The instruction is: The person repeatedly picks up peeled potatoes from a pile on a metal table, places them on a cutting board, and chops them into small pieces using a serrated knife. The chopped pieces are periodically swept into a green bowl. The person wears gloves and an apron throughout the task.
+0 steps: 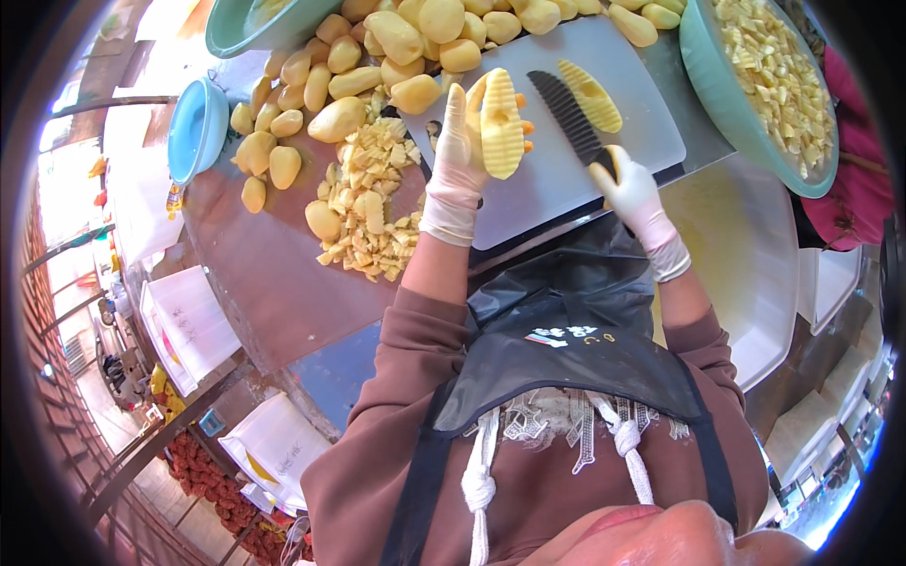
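Note:
My left hand (464, 127), in a white glove, is raised over the left part of the white cutting board (585, 75). It holds a ridged potato slice (502, 123) upright, with orange-tipped fingers showing behind the slice. In my right hand (628, 189), also gloved, is the handle of a dark crinkle-cut knife (567, 113), its wavy blade pointing away from me over the board. Just right of the blade, a second ridged potato slice (592, 97) lies on the board.
Peeled potatoes (396, 38) are heaped beyond and left of the board, with chopped potato pieces (373, 179) nearer. A green basin (703, 57) of cut potato stands at right, a blue basin (175, 141) at left. Below the table's right edge is a large white tub (746, 311).

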`<state>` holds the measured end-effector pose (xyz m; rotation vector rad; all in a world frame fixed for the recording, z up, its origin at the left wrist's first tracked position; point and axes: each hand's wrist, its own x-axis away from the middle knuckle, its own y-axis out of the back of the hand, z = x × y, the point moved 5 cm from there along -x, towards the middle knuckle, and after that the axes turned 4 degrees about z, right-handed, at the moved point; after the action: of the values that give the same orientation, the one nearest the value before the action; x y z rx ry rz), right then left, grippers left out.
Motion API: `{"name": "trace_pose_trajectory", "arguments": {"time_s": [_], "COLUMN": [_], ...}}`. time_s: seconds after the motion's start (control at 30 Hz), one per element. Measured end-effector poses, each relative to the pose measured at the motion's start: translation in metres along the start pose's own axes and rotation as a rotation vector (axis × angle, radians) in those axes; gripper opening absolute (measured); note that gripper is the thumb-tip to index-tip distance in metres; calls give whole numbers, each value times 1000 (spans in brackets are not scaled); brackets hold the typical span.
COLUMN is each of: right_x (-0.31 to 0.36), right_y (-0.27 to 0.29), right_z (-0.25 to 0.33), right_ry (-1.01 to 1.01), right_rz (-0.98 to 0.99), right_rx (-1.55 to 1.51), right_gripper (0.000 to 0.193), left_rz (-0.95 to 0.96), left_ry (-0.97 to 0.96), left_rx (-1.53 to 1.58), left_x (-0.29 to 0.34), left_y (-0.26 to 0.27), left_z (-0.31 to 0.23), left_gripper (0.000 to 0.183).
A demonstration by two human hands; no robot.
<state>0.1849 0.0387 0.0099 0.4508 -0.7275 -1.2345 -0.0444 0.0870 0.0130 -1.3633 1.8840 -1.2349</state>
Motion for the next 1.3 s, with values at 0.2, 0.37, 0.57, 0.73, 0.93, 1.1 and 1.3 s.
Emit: {"name": "trace_pose_trajectory", "arguments": {"time_s": [0.2,0.37,0.57,0.73,0.93,1.1,1.3], "right_x": [26,27,29,15,51,56,48], "right_y": [-35,-8,-13,4,12,-2,-1], "right_z": [4,-14,1,16,38,46,50], "right_ry": [-19,-118,-83,-39,5,-30,-95], "right_rz": [64,-92,-53,-99,-233,-175,-102], "right_rx": [-44,9,110,340,354,465,526], "right_gripper": [38,36,32,32,28,25,23], "left_rz": [-381,-466,-600,-540,-479,-423,-193], "left_ry": [-153,-91,94,15,-91,-238,-657], "left_rx": [-824,-2046,-1656,-1346,-1327,-1375,-1612], "left_x": [3,17,25,-1,16,18,10], "left_y": [1,-27,-32,-21,0,-22,-72], "left_z": [-6,41,64,83,57,41,43], "left_gripper": [43,56,77,63,37,34,45]}}
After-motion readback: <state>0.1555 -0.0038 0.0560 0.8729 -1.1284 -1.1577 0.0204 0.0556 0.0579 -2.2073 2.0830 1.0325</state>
